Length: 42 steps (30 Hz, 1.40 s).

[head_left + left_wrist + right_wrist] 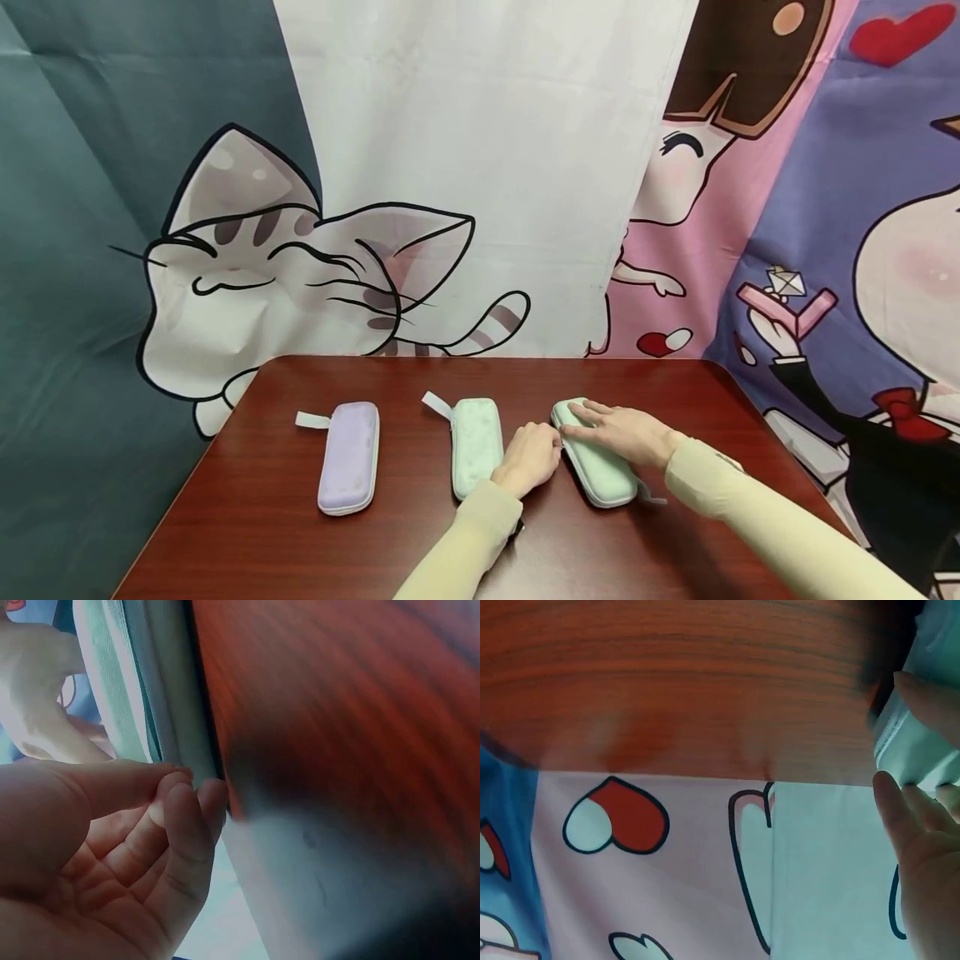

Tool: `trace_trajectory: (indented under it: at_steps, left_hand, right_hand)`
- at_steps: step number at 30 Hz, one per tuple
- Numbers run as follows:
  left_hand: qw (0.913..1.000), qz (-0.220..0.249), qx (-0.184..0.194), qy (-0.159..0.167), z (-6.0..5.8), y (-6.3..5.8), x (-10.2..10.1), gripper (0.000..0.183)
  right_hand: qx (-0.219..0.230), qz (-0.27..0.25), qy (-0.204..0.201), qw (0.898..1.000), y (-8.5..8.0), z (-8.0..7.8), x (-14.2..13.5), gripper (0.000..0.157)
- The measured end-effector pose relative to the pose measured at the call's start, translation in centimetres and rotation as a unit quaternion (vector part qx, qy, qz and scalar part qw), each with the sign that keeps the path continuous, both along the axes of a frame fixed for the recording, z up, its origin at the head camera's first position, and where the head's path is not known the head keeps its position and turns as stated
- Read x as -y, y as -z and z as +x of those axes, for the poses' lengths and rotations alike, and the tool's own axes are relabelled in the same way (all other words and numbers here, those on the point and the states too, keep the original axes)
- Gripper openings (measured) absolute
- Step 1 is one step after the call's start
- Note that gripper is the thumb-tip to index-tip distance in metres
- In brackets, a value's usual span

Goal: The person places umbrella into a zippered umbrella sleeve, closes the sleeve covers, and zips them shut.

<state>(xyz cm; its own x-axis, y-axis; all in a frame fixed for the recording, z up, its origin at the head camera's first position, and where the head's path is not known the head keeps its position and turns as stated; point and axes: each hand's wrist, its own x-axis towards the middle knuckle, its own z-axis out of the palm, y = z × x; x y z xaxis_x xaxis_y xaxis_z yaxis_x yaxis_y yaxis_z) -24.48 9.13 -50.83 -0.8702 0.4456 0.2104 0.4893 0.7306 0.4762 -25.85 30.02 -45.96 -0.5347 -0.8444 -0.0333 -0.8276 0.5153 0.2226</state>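
A pale green zippered case [606, 479] lies slanted on the right part of the table. Over its far half rests my right hand [633, 433], the fingers extended across the lid. In the right wrist view the thumb and fingertips touch the case's end [909, 746]. My left hand [531, 460] is at the left side of this case. Thumb and fingers pinch together at the zipper seam [150, 697] in the left wrist view; the pull is hidden between them. A second pale green case [474, 442] lies just left of my left hand.
A lilac case [349, 458] with a white strap [312, 420] lies on the left of the dark red wooden table [247, 533]. The middle case has a white strap too. A printed cartoon cloth [480, 150] hangs behind the table's far edge.
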Motion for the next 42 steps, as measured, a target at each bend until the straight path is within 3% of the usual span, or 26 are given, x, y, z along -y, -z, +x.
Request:
trace_trajectory:
  at_steps: [16,21,27,32,42]
  left_hand:
    - [1.0,-0.001,-0.004,-0.001,0.5,-0.3,0.7,0.026]
    - [1.0,-0.005,0.003,-0.007,0.7,-0.4,1.2,0.028]
    - [0.9998,-0.006,-0.014,-0.011,0.8,-0.4,1.8,0.032]
    - [0.9999,-0.004,-0.012,-0.009,0.6,-0.3,2.0,0.033]
    - [0.9999,-0.003,0.007,-0.014,0.5,-0.3,1.9,0.03]
  right_hand:
    - [-0.079,-0.045,0.057,0.994,1.9,-0.4,0.8,0.073]
    - [-0.096,-0.051,0.08,0.991,2.0,-0.8,1.4,0.066]
    - [-0.099,-0.039,0.115,0.988,1.8,-1.1,2.0,0.057]
    - [-0.105,-0.04,0.106,0.988,1.7,-1.1,1.9,0.058]
    - [-0.022,-0.034,0.035,0.999,0.6,-2.2,1.0,0.075]
